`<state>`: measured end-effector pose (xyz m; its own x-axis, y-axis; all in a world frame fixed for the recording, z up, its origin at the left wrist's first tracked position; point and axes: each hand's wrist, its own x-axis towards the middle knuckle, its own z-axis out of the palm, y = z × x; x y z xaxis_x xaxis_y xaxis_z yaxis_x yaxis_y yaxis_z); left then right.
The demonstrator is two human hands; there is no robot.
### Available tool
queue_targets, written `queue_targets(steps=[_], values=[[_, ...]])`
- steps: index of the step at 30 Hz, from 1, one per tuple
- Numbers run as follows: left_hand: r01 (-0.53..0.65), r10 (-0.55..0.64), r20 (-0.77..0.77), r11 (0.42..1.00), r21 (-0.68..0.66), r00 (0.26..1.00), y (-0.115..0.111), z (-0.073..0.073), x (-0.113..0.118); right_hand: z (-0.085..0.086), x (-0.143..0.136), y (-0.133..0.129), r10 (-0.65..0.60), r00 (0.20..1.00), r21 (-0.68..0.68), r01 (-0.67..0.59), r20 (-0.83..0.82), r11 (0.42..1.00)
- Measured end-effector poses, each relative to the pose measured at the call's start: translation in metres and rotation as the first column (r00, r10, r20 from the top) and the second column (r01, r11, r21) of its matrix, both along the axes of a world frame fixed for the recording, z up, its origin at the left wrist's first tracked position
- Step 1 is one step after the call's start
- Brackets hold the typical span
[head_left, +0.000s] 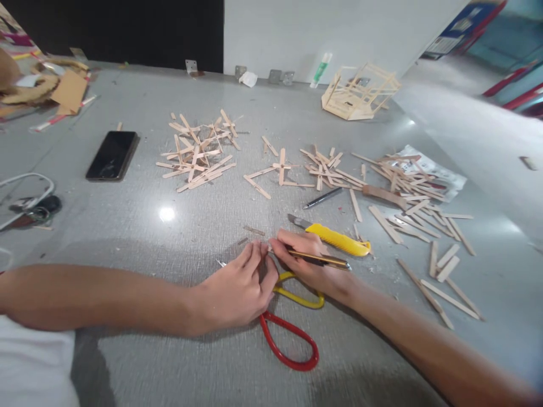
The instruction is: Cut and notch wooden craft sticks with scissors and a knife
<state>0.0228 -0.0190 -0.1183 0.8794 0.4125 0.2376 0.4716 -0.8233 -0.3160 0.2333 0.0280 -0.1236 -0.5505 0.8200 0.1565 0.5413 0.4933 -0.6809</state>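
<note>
My left hand (241,285) is closed in a pinch, and whatever lies between its fingertips is hidden. Tip to tip with it, my right hand (303,260) grips a slim black-and-yellow pencil-like tool (320,260) as one holds a pen; its working end is covered by the fingers. Beneath both hands lie scissors with one red handle (311,362) and one yellow handle (311,304), their metal tip showing left of my left hand. A yellow utility knife (339,238) rests just beyond my right hand. Small wood scraps (254,230) lie ahead of the fingertips.
Piles of wooden craft sticks (195,158) spread across the back and right, near a dark pen (322,198). A stick-built frame (360,96) and a glue tube (321,70) stand at the back wall. A phone (112,155) and cardboard scraps (70,90) are left.
</note>
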Motion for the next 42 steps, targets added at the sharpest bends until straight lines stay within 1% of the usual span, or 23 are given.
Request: queue_targets(steps=[4,8,16,26,28,37,40,42], values=[[-0.009,0.009,-0.003,1.000,-0.008,1.000,-0.0001,0.0009,0.0004,0.0020,0.0002,0.0007,0.031,0.999,-0.003,-0.031,0.034,1.000],[-0.013,0.013,-0.004,1.000,0.009,1.000,0.0001,0.0007,0.0009,-0.0004,-0.0004,0.0035,-0.011,1.000,0.000,0.011,-0.012,1.000],[-0.018,0.018,-0.012,0.999,0.031,1.000,0.0002,0.0018,0.0006,-0.0005,-0.0005,0.0035,-0.088,0.991,-0.128,0.075,-0.099,0.989],[-0.009,0.009,0.010,1.000,0.012,1.000,0.0001,-0.0001,0.0014,0.0007,-0.0015,0.0040,-0.096,0.990,-0.157,0.079,-0.106,0.984],[-0.005,0.004,0.011,1.000,0.013,1.000,0.0001,0.0001,0.0011,0.0004,-0.0014,0.0042,-0.088,0.991,-0.143,0.074,-0.098,0.987],[-0.007,0.007,-0.007,1.000,0.011,1.000,-0.0006,0.0007,0.0006,-0.0043,-0.0002,0.0031,-0.041,0.997,0.005,0.041,-0.058,0.999],[0.005,-0.005,0.000,1.000,-0.003,1.000,-0.0006,0.0008,0.0004,-0.0032,-0.0005,0.0020,-0.002,0.999,0.022,0.003,-0.033,1.000],[0.002,-0.002,0.004,1.000,-0.005,1.000,-0.0005,0.0006,0.0004,-0.0023,-0.0008,0.0023,0.002,1.000,0.024,-0.002,-0.019,1.000]])
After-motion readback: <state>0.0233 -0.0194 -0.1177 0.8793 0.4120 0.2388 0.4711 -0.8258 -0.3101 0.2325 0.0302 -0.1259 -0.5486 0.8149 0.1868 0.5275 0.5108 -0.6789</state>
